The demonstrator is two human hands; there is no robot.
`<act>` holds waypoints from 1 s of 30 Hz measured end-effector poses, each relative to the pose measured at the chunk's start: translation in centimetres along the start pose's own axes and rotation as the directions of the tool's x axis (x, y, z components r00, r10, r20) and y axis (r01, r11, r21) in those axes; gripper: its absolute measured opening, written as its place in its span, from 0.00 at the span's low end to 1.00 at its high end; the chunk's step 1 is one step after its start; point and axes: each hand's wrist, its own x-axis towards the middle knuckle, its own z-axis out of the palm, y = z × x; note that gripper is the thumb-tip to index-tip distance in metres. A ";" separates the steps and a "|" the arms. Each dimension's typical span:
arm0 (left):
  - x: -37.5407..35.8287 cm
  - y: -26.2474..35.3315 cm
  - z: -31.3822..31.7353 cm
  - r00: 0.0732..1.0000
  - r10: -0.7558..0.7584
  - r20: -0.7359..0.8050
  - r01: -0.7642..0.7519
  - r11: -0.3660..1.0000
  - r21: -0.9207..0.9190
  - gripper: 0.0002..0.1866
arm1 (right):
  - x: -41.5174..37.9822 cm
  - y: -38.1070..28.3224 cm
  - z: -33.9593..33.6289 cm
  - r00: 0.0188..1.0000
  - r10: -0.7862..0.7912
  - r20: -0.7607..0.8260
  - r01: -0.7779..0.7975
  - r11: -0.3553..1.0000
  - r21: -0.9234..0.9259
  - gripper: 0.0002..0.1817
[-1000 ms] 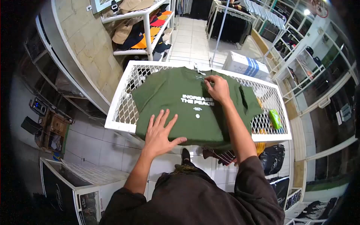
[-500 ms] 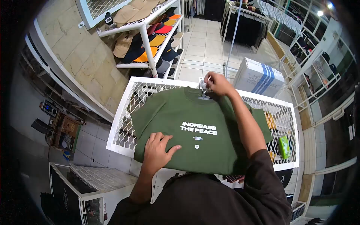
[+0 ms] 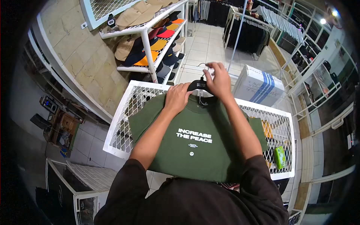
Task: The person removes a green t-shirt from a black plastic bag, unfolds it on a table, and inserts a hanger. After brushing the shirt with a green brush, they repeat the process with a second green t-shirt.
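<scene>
A dark green T-shirt (image 3: 180,157) with white "INCREASE THE PEACE" lettering lies front up across a white mesh-topped table. In its neck opening sits a black clothes hanger (image 3: 197,85) with a thin metal hook that points away from me. My left hand (image 3: 177,98) is closed over the shirt's left shoulder by the collar, at the hanger's left arm; its fingertips are partly hidden. With bent fingers, my right hand (image 3: 219,82) grips the hanger at its neck, beside the hook. A small white tag (image 3: 203,101) hangs at the collar.
The white mesh table (image 3: 119,116) holds a green packet (image 3: 279,157) at its right. Behind it stand a cap rack (image 3: 148,48) and a white carton (image 3: 258,82) with blue stripes. Clothes rails are farther back. A white-framed cabinet (image 3: 80,187) is at lower left.
My left hand has moved from the shirt's front up to the collar. My right hand has gone from the collar tag to the hanger, which now shows at the neck. The shirt has shifted slightly toward me.
</scene>
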 end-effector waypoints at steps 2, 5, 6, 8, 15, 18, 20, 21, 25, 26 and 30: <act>-0.1 -0.7 0.8 0.999 0.001 -0.033 -0.001 1.000 -0.002 0.20 | -3.6 -0.9 -0.6 0.998 -0.050 0.033 0.055 0.982 -0.179 0.09; -0.6 -0.8 1.6 0.997 -0.008 -0.081 0.008 1.000 -0.002 0.18 | -8.0 -1.2 0.7 0.975 0.032 0.220 0.031 0.961 -0.276 0.17; -0.7 -1.0 2.0 0.995 -0.014 -0.098 0.014 1.000 -0.003 0.17 | -8.8 -1.0 1.5 0.970 0.076 0.231 0.003 0.946 -0.324 0.19; -0.8 -1.2 2.4 0.993 -0.011 -0.121 0.010 1.000 -0.005 0.16 | -9.3 -1.3 3.0 0.962 0.151 0.226 -0.048 0.913 -0.405 0.21; -1.1 -1.2 2.8 0.989 -0.019 -0.147 0.021 1.000 0.014 0.17 | -8.9 0.1 5.8 0.974 0.177 0.139 -0.093 0.879 -0.469 0.19; -1.1 -1.3 2.9 0.986 -0.024 -0.168 0.021 1.000 -0.017 0.15 | -9.1 -0.2 5.9 0.972 0.180 0.148 -0.083 0.859 -0.505 0.14; -1.2 -1.3 3.0 0.983 -0.033 -0.178 0.028 0.999 -0.030 0.15 | -9.0 -0.7 5.7 0.972 0.179 0.155 -0.071 0.844 -0.532 0.11; -1.1 -1.4 3.0 0.982 -0.037 -0.186 0.030 0.999 -0.043 0.15 | -9.0 -1.2 5.0 0.971 0.152 0.182 -0.030 0.840 -0.542 0.10; -1.3 -1.4 2.9 0.987 -0.061 -0.151 0.058 0.998 -0.025 0.17 | -10.2 -2.0 1.1 0.968 0.008 0.251 0.120 0.863 -0.491 0.09; -1.3 -1.3 2.9 0.984 -0.064 -0.165 0.055 0.997 -0.054 0.16 | -10.5 -2.3 -0.1 0.954 0.065 0.292 0.079 0.887 -0.455 0.10; -1.2 -1.3 2.7 0.982 -0.078 -0.173 0.064 0.994 -0.084 0.16 | -11.7 -1.5 -2.7 0.969 0.075 0.236 0.013 0.936 -0.350 0.11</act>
